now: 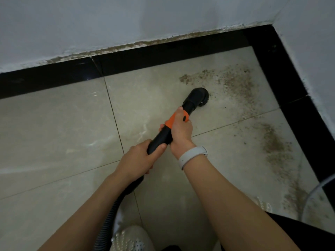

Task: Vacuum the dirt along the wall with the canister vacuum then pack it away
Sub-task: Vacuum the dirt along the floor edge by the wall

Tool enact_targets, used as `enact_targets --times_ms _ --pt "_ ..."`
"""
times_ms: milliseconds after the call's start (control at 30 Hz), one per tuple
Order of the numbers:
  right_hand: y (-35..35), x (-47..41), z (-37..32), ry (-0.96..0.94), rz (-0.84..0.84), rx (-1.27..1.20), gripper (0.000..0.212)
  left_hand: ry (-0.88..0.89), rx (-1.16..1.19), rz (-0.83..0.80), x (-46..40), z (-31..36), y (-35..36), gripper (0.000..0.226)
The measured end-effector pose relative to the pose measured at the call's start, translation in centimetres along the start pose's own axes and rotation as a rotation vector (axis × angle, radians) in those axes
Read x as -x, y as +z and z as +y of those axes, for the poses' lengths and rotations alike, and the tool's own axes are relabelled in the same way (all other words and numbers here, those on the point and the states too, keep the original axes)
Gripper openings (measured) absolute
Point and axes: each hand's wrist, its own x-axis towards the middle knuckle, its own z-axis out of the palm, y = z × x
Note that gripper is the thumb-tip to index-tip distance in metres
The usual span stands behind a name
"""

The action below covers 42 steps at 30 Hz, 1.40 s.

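Now both our hands grip the vacuum wand (168,131), right hand (181,130) nearer its round brush head (198,96), left hand (139,158) lower, and the dirt (233,82) lies just past the brush toward the upper right corner.

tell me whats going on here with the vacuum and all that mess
A person is vacuuming a tiled floor corner. The right hand holds the wand by its orange collar, and the left hand holds it lower down, near the hose. The round brush head sits on the tile at the edge of the dirt. Much remains: a patch near the corner and a trail along the right-hand wall's black skirting.
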Motion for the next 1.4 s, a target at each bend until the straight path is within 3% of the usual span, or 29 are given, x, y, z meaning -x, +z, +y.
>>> enact_targets --times_ms 167,433,600,1133,1400 --pt "-0.8 -0.2 -0.1 -0.018 0.050 -0.030 0.027 0.005 -0.033 -0.040 0.0 0.5 0.4 0.049" --pt "4.3 -0.3 -0.3 0.022 -0.151 0.107 0.031 -0.062 0.005 0.229 -0.2 -0.6 -1.8 0.036" --pt "7.1 -1.4 -0.8 0.037 -0.240 0.185 0.038 -0.102 0.073 0.289 -1.6 -0.5 -2.9 0.044" --pt "2.8 -2.7 -3.3 0.038 -0.123 0.035 0.039 -0.022 0.020 0.107 -3.7 1.7 -1.2 0.041" --pt "-0.2 -2.2 -3.4 0.024 -0.018 -0.029 0.027 0.016 -0.033 0.001 -3.3 2.4 0.5 0.042"
